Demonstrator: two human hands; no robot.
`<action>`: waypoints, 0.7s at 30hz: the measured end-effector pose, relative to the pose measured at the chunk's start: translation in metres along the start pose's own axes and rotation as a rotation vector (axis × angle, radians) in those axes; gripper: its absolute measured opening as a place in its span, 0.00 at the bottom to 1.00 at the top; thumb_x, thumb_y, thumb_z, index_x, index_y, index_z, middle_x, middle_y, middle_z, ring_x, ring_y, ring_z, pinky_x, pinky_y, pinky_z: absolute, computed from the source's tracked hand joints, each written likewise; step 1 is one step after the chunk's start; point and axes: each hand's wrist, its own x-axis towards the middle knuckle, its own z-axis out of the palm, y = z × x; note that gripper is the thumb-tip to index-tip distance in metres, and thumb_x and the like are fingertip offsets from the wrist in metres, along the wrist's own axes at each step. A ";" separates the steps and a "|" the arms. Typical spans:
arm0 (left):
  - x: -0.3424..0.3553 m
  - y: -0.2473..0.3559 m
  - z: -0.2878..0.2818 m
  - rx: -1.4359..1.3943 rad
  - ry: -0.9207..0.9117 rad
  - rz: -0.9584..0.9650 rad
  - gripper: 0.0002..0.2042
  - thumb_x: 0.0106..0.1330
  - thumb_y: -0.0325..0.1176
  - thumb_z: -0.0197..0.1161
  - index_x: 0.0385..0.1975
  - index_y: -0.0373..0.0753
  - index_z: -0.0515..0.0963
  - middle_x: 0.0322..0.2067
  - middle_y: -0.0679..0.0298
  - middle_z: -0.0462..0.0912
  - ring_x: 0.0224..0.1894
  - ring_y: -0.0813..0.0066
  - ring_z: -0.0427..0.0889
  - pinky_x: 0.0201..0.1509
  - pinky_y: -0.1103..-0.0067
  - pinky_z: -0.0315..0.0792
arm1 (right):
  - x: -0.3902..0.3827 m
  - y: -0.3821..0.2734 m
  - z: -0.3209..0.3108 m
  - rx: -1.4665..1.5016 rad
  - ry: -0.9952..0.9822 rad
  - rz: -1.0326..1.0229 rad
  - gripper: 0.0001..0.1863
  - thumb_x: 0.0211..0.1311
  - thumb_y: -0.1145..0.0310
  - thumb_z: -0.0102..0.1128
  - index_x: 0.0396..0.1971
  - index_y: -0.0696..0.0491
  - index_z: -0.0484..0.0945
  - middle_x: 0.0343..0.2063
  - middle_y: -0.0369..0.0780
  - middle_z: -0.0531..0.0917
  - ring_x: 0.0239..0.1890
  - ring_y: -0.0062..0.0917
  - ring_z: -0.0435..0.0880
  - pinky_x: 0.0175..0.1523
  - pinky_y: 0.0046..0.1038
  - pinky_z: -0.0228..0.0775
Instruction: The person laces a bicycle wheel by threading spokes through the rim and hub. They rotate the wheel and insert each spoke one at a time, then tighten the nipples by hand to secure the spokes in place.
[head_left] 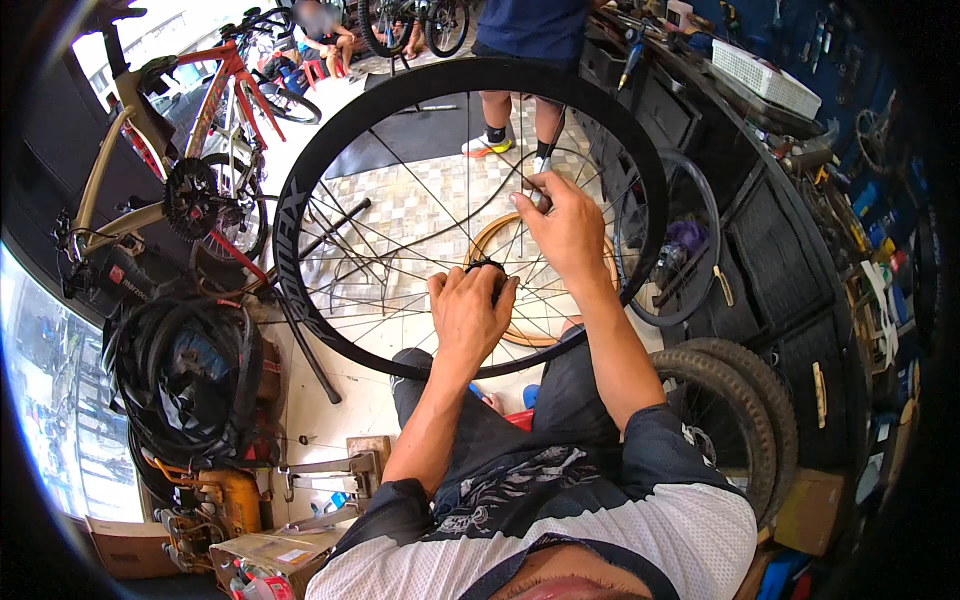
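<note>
A black bicycle rim with pale lettering on its side lies across my lap, with thin dark spokes running inside it. Its black hub sits near the middle. Around that hub the fingers of my left hand are curled, covering most of it. To the right and farther out, my right hand pinches a small grey metal piece among the spokes. Its kind is hard to make out, as my fingers cover part of it.
Beneath the wheel lies a tan tyre. Bike frames stand at the left, above a pile of black tyres. Knobby tyres lean at my right beside black cabinets. A person in blue stands beyond the wheel.
</note>
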 end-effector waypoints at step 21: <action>0.003 0.010 0.007 -0.006 0.012 -0.129 0.13 0.64 0.43 0.76 0.35 0.43 0.82 0.31 0.65 0.88 0.38 0.62 0.82 0.53 0.64 0.64 | -0.007 0.015 0.008 0.429 -0.380 0.166 0.13 0.65 0.68 0.78 0.36 0.60 0.81 0.29 0.35 0.87 0.31 0.16 0.84 0.37 0.23 0.75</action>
